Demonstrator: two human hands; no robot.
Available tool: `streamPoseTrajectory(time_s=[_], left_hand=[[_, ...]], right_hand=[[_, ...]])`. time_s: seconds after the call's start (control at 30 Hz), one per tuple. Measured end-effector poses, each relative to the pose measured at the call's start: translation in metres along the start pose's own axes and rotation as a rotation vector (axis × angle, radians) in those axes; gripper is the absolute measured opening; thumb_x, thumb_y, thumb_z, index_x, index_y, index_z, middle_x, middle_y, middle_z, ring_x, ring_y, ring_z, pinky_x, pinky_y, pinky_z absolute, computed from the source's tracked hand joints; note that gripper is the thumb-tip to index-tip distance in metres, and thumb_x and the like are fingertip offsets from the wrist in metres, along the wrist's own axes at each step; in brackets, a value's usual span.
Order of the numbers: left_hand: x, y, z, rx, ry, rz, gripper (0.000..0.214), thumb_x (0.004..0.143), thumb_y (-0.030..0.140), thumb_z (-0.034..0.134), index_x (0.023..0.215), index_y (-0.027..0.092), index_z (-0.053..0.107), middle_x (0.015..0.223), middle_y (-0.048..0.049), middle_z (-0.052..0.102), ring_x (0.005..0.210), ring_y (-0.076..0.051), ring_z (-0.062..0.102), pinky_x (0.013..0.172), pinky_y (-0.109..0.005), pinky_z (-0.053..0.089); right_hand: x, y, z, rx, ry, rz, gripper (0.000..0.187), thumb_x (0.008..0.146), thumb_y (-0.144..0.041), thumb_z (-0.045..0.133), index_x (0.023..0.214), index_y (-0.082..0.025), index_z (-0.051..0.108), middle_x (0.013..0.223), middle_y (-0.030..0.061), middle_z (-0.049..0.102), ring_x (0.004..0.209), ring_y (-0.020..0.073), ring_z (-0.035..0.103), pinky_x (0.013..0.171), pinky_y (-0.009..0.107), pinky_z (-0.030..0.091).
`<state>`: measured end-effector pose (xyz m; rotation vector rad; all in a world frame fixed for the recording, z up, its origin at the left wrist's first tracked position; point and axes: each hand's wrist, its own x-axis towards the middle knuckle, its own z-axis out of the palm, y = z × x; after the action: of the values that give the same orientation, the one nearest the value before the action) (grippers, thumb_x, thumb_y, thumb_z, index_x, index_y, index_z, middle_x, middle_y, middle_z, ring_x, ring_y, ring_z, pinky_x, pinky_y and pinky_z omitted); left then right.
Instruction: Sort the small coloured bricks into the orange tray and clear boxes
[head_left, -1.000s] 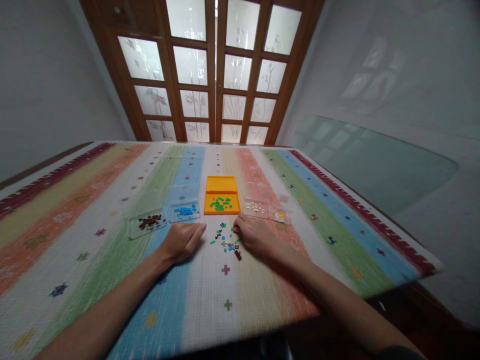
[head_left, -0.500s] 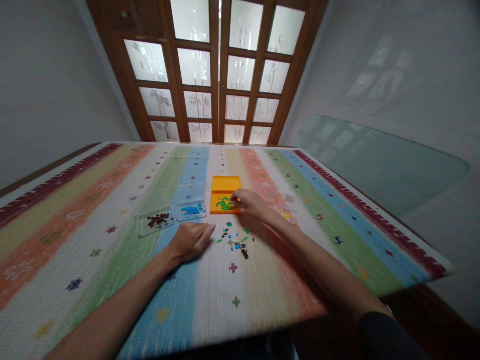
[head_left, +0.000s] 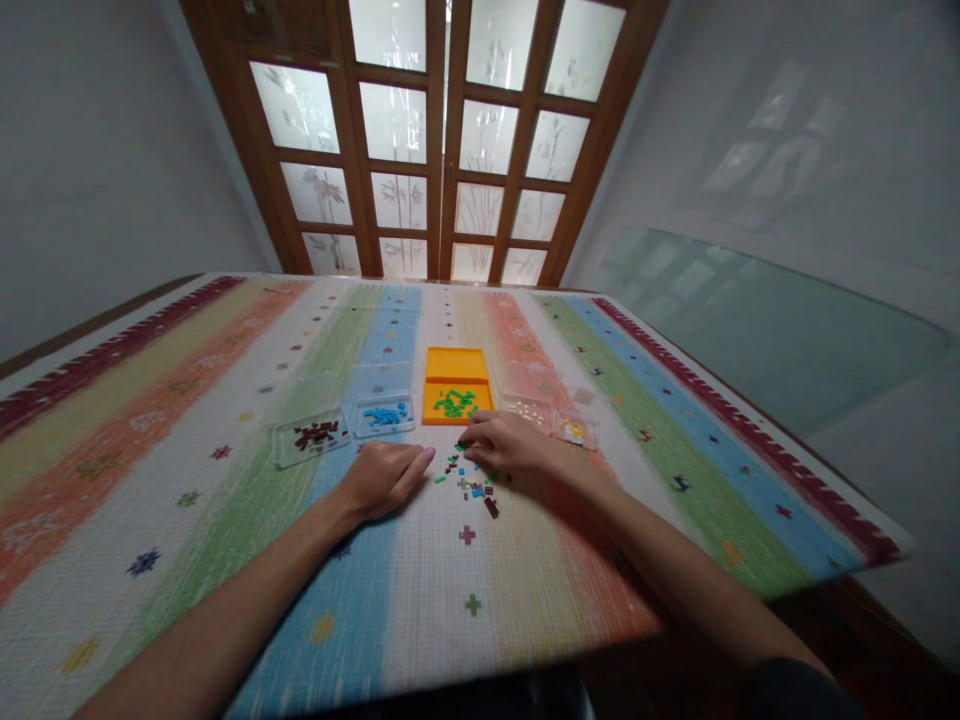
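My left hand [head_left: 382,478] rests on the tablecloth in a loose fist, thumb pointing right, with nothing seen in it. My right hand [head_left: 506,445] hovers over the upper right of a small loose pile, thumb and forefinger slightly apart with nothing visible between them. In the pile are a dark brown brick [head_left: 491,508], a blue brick [head_left: 477,492], a green brick [head_left: 440,479] and other tiny bricks, some hidden by the right hand. Just beyond lies an open orange box [head_left: 429,412], its lid folded back, holding several green bricks [head_left: 454,402].
Left of the orange box stand clear trays of blue bricks [head_left: 384,414] and brown bricks [head_left: 316,435]. On the right are trays of white bricks [head_left: 531,412] and yellow bricks [head_left: 574,428]. A striped cloth [head_left: 427,600] covers the table; its front edge is near me.
My right hand has moved back from the orange box down to the loose pile, and its fingers have left the green bricks. The left hand stays in place.
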<state>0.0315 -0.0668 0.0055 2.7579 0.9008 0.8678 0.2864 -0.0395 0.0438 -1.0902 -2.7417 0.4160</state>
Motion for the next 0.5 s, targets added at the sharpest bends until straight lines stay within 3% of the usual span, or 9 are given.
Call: streamPoseTrajectory(time_s=[0.13, 0.33, 0.5], left_hand=[[0.000, 0.001, -0.001, 0.009, 0.006, -0.005, 0.044, 0.107, 0.026, 0.032, 0.065, 0.020, 0.045, 0.054, 0.0026, 0.050, 0.048, -0.013, 0.046, 0.053, -0.026, 0.033], [0.000, 0.000, 0.000, 0.006, 0.018, 0.001, 0.045, 0.107, 0.026, 0.032, 0.065, 0.020, 0.043, 0.053, 0.0031, 0.049, 0.047, -0.012, 0.045, 0.053, -0.026, 0.033], [0.000, 0.000, 0.000, 0.018, 0.015, 0.017, 0.044, 0.107, 0.026, 0.032, 0.065, 0.020, 0.045, 0.054, 0.0025, 0.050, 0.048, -0.013, 0.047, 0.053, -0.026, 0.033]], right_hand=[[0.000, -0.003, 0.005, -0.007, 0.023, 0.056, 0.012, 0.094, -0.018, 0.066, 0.098, -0.017, 0.077, 0.095, 0.0085, 0.071, 0.081, 0.0168, 0.060, 0.069, 0.028, 0.043], [0.004, 0.005, -0.005, 0.015, 0.072, 0.026, 0.010, 0.094, -0.017, 0.065, 0.096, -0.016, 0.074, 0.093, 0.0082, 0.072, 0.078, 0.0167, 0.061, 0.070, 0.028, 0.044], [0.004, 0.003, -0.009, -0.009, -0.018, -0.023, 0.012, 0.091, -0.019, 0.069, 0.101, -0.017, 0.076, 0.095, 0.0077, 0.071, 0.082, 0.0172, 0.062, 0.071, 0.028, 0.044]])
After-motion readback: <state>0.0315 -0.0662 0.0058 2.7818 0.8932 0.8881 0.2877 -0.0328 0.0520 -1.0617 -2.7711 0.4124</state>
